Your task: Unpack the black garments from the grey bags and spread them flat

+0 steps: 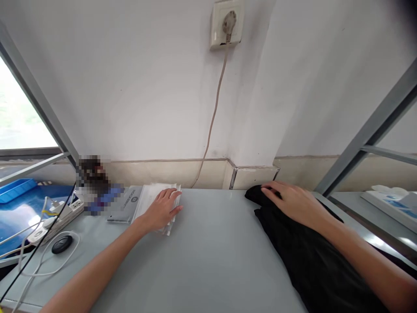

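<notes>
On the grey table (211,252), my left hand (164,208) rests with spread fingers on a stack of clear plastic bags (146,198). A grey printed packet (125,203) lies just left of the bags. Black fabric (312,261) is spread over the right side of the table, and my right hand (289,198) lies on its far end. The thumb and fingers of that hand are apart, with the fabric under them; its fingertips are partly out of clear view.
At the left are a power strip (61,221), a white cable around a black round object (62,244), and a blue tray (16,190). Metal frame bars slant up at both sides. A plugged wall socket (216,26) is above the table.
</notes>
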`<state>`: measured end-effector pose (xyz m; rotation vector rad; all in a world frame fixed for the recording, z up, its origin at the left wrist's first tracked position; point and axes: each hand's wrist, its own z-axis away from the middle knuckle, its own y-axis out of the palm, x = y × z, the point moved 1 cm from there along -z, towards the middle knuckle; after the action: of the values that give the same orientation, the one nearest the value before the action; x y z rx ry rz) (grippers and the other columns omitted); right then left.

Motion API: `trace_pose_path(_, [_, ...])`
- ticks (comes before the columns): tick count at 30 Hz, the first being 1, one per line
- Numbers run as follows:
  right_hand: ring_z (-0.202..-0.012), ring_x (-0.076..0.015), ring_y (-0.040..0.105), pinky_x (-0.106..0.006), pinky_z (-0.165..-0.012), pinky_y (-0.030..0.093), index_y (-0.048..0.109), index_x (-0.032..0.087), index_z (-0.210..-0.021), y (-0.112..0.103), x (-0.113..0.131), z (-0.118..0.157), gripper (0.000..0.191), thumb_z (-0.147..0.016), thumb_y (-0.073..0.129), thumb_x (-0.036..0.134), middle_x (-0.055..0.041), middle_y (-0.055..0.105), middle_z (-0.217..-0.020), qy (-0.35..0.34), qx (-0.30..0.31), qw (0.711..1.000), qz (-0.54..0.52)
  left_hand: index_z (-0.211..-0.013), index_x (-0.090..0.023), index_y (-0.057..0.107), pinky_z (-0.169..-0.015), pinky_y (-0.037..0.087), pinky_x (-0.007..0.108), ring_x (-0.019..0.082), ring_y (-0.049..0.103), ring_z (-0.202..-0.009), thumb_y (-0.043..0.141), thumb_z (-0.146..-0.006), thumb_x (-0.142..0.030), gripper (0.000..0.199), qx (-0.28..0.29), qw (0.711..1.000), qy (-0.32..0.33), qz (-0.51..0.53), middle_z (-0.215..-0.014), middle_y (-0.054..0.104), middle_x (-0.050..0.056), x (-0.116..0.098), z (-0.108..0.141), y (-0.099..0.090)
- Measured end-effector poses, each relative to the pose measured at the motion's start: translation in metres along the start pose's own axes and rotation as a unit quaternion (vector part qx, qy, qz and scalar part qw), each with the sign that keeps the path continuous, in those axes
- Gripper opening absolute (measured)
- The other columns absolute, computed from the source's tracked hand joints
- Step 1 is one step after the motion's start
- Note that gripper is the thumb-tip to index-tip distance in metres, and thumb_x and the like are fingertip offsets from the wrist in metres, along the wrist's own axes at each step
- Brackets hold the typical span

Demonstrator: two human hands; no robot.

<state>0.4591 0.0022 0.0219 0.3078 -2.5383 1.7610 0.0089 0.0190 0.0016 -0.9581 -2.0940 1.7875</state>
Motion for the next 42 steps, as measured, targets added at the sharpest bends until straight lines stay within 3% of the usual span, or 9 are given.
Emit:
trace_pose_path(3, [-0.091,-0.0257,0.073,-0.038,-0.08,0.053,0.072,0.027,-0.107,-0.004,0.057,-0.007,0.037,-0.106,0.04,0.047,-0.0046,0.079,-0.111,-0.065,0.032,0.994,-0.081,-0.155,-0.023,0.042,-0.123,0.032,0.063,0.039,0.026,-0.158,0.035,-0.109,-0.062,0.06,0.025,0.999,-0.036,0.004,-0.167,0.036,0.017,0.008,0.003,0.009])
trace_pose_path(5, [-0.087,-0.0243,0.072,-0.037,-0.079,0.051,0.071,0.027,-0.104,0.005,0.086,-0.009,0.035,-0.106,0.041,0.044,-0.0047,0.078,-0.109,-0.09,0.053,0.987,-0.12,-0.156,-0.024,0.04,-0.126,0.027,0.064,0.039,0.019,-0.161,0.032,-0.109,-0.065,0.063,0.047,0.998,-0.039,0.01,-0.17,0.033,0.016,0.011,0.005,0.017])
trace_pose_path(9, [-0.075,-0.0218,0.066,-0.033,-0.068,0.045,0.064,0.026,-0.089,0.039,0.113,-0.009,0.031,-0.105,0.041,0.04,-0.0031,0.076,-0.092,-0.1,0.074,0.982,-0.142,-0.159,-0.024,0.037,-0.13,0.018,0.062,0.036,0.015,-0.163,0.027,-0.11,-0.064,0.064,0.061,0.998,-0.032,0.014,-0.172,0.031,0.015,0.014,0.006,0.027])
trace_pose_path(13, [-0.066,-0.0224,0.061,-0.034,-0.063,0.042,0.056,0.027,-0.087,0.071,0.11,-0.006,0.027,-0.105,0.039,0.038,-0.0028,0.071,-0.078,-0.078,0.073,0.981,-0.16,-0.161,-0.02,0.035,-0.13,0.016,0.061,0.036,0.015,-0.163,0.027,-0.11,-0.064,0.067,0.07,0.997,-0.036,0.016,-0.173,0.027,0.017,0.015,0.006,0.032])
trace_pose_path(17, [-0.067,-0.0227,0.061,-0.034,-0.064,0.042,0.055,0.027,-0.092,0.083,0.105,-0.003,0.024,-0.106,0.039,0.038,-0.0029,0.071,-0.08,-0.081,0.078,0.978,-0.176,-0.163,-0.022,0.033,-0.13,0.015,0.06,0.034,0.013,-0.163,0.026,-0.111,-0.063,0.067,0.063,0.997,-0.036,0.012,-0.174,0.025,0.016,0.017,0.007,0.036])
trace_pose_path(30, [-0.078,-0.0244,0.067,-0.037,-0.072,0.046,0.059,0.028,-0.097,0.084,0.107,-0.001,0.026,-0.106,0.039,0.042,-0.0036,0.076,-0.096,-0.08,0.108,0.97,-0.201,-0.171,-0.026,0.015,-0.132,0.005,0.056,0.027,0.007,-0.165,0.017,-0.113,-0.06,0.067,0.099,0.995,-0.026,0.0,-0.177,0.011,0.008,0.011,0.006,0.036])
trace_pose_path(35, [-0.08,-0.0251,0.068,-0.037,-0.073,0.048,0.06,0.028,-0.098,0.081,0.108,-0.001,0.028,-0.105,0.039,0.044,-0.0038,0.076,-0.094,-0.078,0.111,0.968,-0.209,-0.172,-0.027,0.002,-0.131,0.008,0.058,0.029,0.007,-0.164,0.017,-0.113,-0.06,0.069,0.098,0.995,-0.013,-0.009,-0.177,0.01,0.008,0.013,0.006,0.038])
trace_pose_path(42, [-0.077,-0.0248,0.067,-0.036,-0.071,0.047,0.061,0.028,-0.1,0.08,0.108,-0.001,0.028,-0.105,0.039,0.046,-0.0021,0.074,-0.088,-0.08,0.119,0.967,-0.209,-0.171,-0.03,-0.002,-0.131,0.008,0.057,0.028,0.008,-0.164,0.019,-0.113,-0.058,0.068,0.093,0.995,0.002,-0.019,-0.177,0.012,0.008,0.018,0.006,0.041])
